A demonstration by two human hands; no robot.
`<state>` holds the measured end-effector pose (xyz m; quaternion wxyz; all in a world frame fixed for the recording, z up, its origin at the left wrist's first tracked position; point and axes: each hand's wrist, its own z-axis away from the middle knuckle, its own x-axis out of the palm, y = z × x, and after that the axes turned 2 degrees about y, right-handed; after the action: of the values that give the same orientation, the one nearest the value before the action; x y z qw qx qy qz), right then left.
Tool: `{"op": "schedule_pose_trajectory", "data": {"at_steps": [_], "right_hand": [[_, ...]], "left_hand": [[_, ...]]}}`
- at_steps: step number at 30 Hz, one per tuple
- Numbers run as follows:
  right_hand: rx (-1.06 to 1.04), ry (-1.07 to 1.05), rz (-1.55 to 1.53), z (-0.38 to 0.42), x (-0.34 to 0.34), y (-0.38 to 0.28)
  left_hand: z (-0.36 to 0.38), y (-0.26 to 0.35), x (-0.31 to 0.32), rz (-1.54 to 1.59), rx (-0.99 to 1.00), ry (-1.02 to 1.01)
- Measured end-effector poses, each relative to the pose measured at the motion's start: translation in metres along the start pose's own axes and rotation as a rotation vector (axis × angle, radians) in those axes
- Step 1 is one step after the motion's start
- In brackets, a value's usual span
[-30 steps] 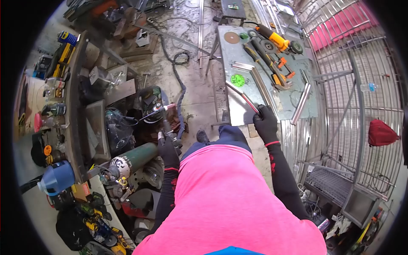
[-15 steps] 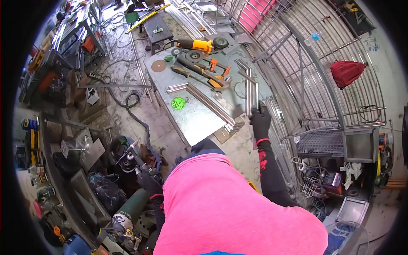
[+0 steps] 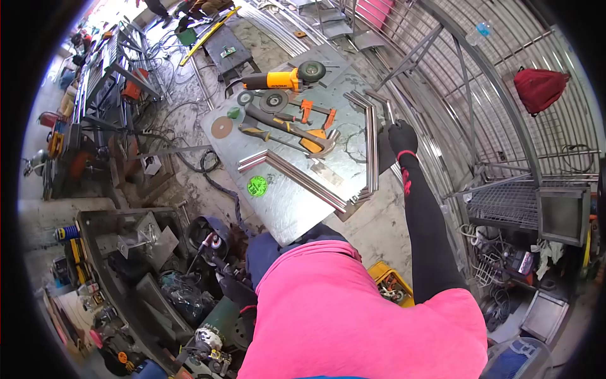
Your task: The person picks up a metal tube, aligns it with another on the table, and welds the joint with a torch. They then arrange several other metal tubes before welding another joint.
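In this crowded metal shop I'm looking at a steel table (image 3: 287,218). The gloved right hand (image 3: 403,138) is closed around the near end of a bent metal tube (image 3: 390,112) at its right edge, farther out than half a second ago, when it was against the stacked tubes (image 3: 371,151). The left hand (image 3: 237,289) hangs low beside a torch (image 3: 213,241), its grip unclear to me. Beyond sits a yellow grinder (image 3: 281,80).

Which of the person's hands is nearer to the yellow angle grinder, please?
Right: the right hand is by the table, right of the yellow angle grinder; the left hand is farther back, past the table's near corner.
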<state>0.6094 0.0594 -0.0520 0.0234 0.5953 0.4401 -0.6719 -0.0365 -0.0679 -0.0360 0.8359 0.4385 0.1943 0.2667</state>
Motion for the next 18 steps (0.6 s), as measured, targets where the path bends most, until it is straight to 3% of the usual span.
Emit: {"op": "schedule_pose_trajectory", "data": {"at_steps": [1,2,6,10,12,14,18], "right_hand": [[-0.098,0.028,0.136,-0.003,0.004,-0.001],[-0.078,-0.081,0.211,-0.006,0.005,-0.005],[-0.059,-0.186,0.284,-0.004,0.003,-0.024],[-0.069,-0.228,0.207,-0.009,-0.009,-0.051],[-0.07,-0.293,0.348,0.0,-0.008,-0.07],[-0.087,-0.245,0.368,0.008,0.009,-0.07],[-0.084,-0.213,0.336,0.008,0.02,-0.068]], "left_hand": [[-0.001,0.0,-0.004,-0.06,-0.035,0.004],[-0.012,-0.006,-0.012,-0.025,-0.038,-0.023],[0.002,0.015,0.007,0.045,-0.089,-0.052],[0.008,0.014,0.033,0.053,0.089,-0.001],[-0.001,0.002,0.033,0.03,0.138,-0.012],[-0.001,-0.002,0.037,0.096,0.01,0.062],[0.001,0.006,0.042,0.053,0.021,0.093]]}}
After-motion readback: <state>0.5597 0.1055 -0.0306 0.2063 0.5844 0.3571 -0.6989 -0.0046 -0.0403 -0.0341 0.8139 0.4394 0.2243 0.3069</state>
